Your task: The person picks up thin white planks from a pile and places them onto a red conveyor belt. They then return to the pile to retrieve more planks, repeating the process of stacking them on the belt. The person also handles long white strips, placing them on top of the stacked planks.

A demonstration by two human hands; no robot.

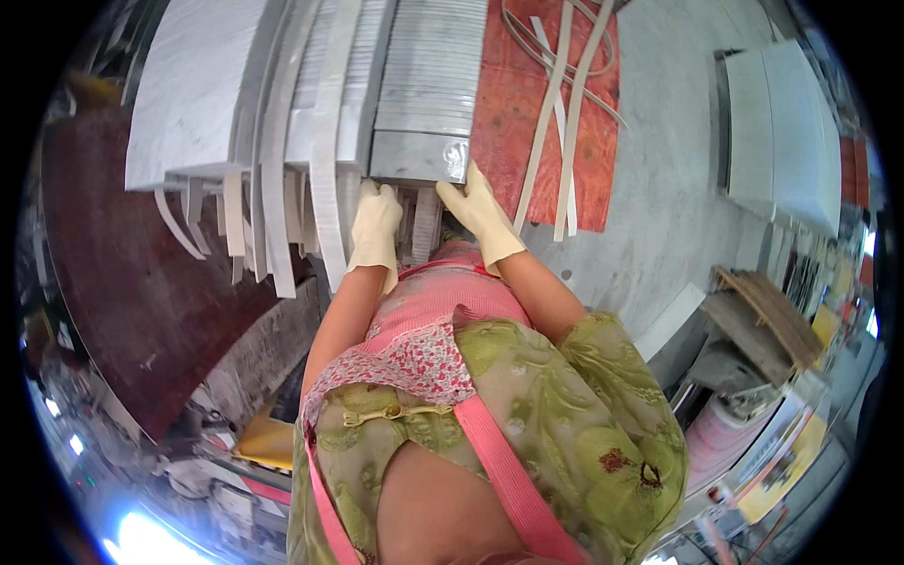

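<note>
I see my gloved left hand [375,226] and right hand [480,212], fingers gripping the near end of a grey marble slab [424,85]. It lies stacked beyond them; pale strips [556,113] cross red board [508,104] further right.

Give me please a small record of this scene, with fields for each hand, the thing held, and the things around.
left hand: gloved left hand, at the near edge of the slab stack, fingers hidden under it
right hand: gloved right hand, gripping the stack's right near corner
thing held: stack of grey stone slabs, lying flat
left of it: bent white strips leaning on edge
right of it: red board with pale thin strips on it
surface: grey floor
</note>
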